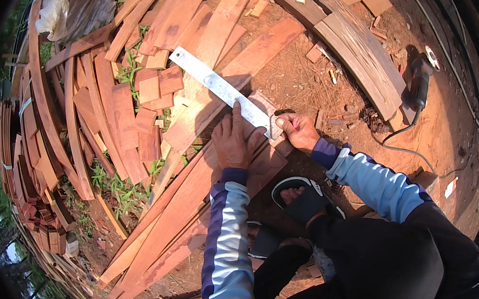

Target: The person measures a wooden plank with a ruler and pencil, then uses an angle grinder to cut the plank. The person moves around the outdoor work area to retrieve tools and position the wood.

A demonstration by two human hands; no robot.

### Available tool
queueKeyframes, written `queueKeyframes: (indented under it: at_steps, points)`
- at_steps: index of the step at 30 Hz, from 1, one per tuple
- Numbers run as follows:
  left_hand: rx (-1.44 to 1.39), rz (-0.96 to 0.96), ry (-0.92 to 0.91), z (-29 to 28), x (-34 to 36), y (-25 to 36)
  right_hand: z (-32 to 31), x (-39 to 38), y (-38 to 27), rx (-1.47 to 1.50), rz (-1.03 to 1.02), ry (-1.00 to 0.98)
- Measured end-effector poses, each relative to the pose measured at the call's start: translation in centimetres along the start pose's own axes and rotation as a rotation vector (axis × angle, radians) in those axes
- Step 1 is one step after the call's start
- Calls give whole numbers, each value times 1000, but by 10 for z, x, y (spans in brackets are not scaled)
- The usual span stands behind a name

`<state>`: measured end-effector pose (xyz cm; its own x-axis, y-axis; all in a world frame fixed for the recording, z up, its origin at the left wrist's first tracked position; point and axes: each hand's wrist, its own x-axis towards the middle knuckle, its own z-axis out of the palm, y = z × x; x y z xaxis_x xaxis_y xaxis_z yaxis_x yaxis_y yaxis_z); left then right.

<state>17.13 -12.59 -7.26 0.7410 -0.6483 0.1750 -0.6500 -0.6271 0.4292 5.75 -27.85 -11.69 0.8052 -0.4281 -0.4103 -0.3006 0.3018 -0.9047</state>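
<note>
Two hands [231, 143] on one metal square [215, 85], two sandals [307, 207] below

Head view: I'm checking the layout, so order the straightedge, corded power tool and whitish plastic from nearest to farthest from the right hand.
1. Straightedge: lower end just left of the right hand.
2. Corded power tool: off to the right.
3. Whitish plastic: far upper left.
</note>
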Motion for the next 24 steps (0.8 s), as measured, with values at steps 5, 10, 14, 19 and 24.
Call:
queueKeyframes:
  at_steps: [5, 10, 14, 19, 24]
  points:
    - [4, 5, 10, -1, 1, 2, 0, 0, 0, -5, -27, 8]
    - [-43, -27, -9, -1, -5, -8, 9, -3, -11, -72, 11, -7]
    - [-61, -25, -57, -4, -2, -8, 10, -1, -2, -53, -11, -11]
    - [-207, -171, -71, -12, -2, 17, -8, -2, 17, 117, -61, 39]
    - [-61, -283, -347, -8, -9, 7, -75, -68, -37, -158, 47, 209]
